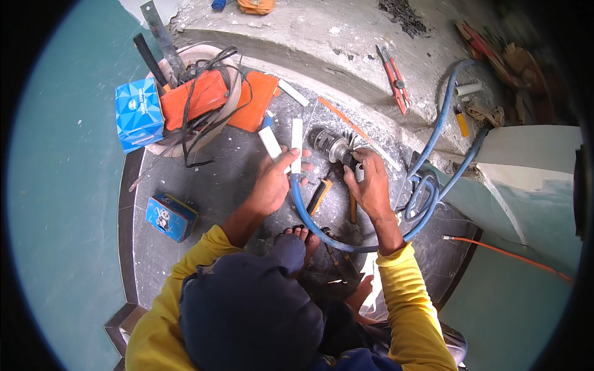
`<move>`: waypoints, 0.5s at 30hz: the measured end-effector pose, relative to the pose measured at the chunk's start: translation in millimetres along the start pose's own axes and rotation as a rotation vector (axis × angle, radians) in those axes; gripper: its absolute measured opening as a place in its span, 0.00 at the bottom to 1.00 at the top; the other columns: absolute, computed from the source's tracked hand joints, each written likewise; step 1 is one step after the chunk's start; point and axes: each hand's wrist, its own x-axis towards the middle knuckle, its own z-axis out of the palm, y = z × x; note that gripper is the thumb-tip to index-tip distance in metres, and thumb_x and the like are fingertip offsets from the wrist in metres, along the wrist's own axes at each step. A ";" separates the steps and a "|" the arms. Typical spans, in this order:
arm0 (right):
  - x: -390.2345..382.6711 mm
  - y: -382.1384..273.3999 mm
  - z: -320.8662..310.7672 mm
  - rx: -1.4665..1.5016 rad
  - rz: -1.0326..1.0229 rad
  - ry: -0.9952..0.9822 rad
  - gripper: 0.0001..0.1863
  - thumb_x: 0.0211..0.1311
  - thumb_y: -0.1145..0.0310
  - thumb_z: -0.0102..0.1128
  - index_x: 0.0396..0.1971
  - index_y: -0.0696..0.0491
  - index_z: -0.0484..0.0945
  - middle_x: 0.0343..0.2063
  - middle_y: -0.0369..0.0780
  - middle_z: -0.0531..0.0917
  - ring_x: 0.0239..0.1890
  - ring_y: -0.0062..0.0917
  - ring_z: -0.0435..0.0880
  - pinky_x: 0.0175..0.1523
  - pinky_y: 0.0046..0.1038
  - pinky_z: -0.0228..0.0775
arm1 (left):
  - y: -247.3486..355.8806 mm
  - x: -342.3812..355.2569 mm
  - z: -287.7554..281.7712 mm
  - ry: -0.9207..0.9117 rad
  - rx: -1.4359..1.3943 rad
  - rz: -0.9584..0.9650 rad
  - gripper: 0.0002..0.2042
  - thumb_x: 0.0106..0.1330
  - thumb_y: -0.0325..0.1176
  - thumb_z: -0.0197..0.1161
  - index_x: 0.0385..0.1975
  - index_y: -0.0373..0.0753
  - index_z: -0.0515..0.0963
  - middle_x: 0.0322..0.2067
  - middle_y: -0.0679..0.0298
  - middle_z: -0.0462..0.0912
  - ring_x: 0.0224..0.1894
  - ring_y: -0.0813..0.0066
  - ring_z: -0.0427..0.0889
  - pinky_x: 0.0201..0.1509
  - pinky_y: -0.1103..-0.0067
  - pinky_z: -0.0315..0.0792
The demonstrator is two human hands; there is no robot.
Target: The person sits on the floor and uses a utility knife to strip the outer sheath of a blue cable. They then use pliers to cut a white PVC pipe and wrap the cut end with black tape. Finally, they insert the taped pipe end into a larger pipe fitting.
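Both arms come up from the lower edge, yellow sleeves (pixel 405 281) ending short of the wrists. Left forearm (pixel 242 221) angles inward; left grip (pixel 271 185) closed, thumb laid across the front, fingertips showing on the far side. Right forearm (pixel 387 234) leans slightly inward; right grip (pixel 370 185) back-side up, fingers curled, thumb opposed in a pinch. Grips apart, roughly level.

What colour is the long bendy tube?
The tube is blue, and it shows best in the head view.
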 end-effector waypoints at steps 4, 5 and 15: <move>-6.3 0.4 1.4 -0.020 -0.020 0.009 0.20 0.58 0.76 0.73 0.50 0.59 0.78 0.52 0.50 0.81 0.53 0.49 0.81 0.59 0.43 0.75 | -4.0 -1.9 4.7 -0.022 0.031 -0.018 0.11 0.79 0.37 0.62 0.53 0.40 0.76 0.52 0.61 0.85 0.50 0.68 0.85 0.42 0.70 0.79; -3.1 -0.3 1.7 -0.031 -0.037 0.010 0.20 0.58 0.76 0.73 0.50 0.59 0.78 0.53 0.50 0.81 0.53 0.48 0.81 0.59 0.43 0.75 | -4.2 -2.1 6.0 -0.020 0.039 -0.021 0.11 0.79 0.37 0.62 0.53 0.40 0.76 0.52 0.61 0.85 0.50 0.67 0.85 0.42 0.70 0.79; 38.3 -13.3 15.6 0.186 0.070 0.057 0.19 0.61 0.74 0.72 0.51 0.59 0.80 0.48 0.48 0.83 0.46 0.40 0.83 0.53 0.37 0.77 | -7.3 -9.9 2.1 0.012 0.074 0.030 0.07 0.79 0.37 0.63 0.47 0.45 0.73 0.51 0.68 0.79 0.52 0.69 0.84 0.45 0.68 0.78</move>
